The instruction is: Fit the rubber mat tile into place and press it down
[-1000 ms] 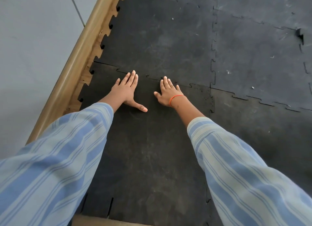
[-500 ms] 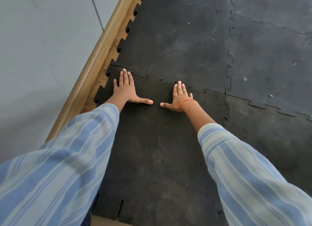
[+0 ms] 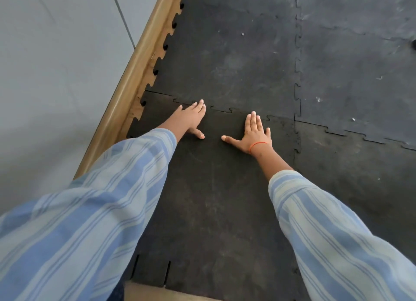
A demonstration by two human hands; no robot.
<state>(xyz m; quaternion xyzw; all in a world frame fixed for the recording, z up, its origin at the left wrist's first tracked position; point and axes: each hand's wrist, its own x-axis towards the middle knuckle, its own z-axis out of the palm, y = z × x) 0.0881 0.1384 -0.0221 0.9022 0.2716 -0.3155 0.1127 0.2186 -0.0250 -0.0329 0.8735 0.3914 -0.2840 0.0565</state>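
Observation:
A black rubber mat tile (image 3: 216, 199) with jigsaw edges lies flat on the floor in front of me. Its far edge meets another tile (image 3: 229, 59) along a toothed seam. My left hand (image 3: 191, 119) lies flat, palm down, near the tile's far left, with its fingertips on the seam. My right hand (image 3: 253, 133), with an orange band at the wrist, lies flat on the tile just short of the seam, fingers spread. Neither hand holds anything. Striped blue sleeves cover both forearms and hide the tile's near left part.
A wooden skirting board (image 3: 135, 80) runs along the grey wall (image 3: 56, 64) on the left, beside the tiles' toothed left edge. More black tiles (image 3: 360, 75) lie to the right and beyond. A tan floor strip (image 3: 157, 293) shows at the tile's near edge.
The view has shifted. Both hands have stayed flat on the tile by the far seam; the left hand now reaches onto the seam and the hands sit a little further apart.

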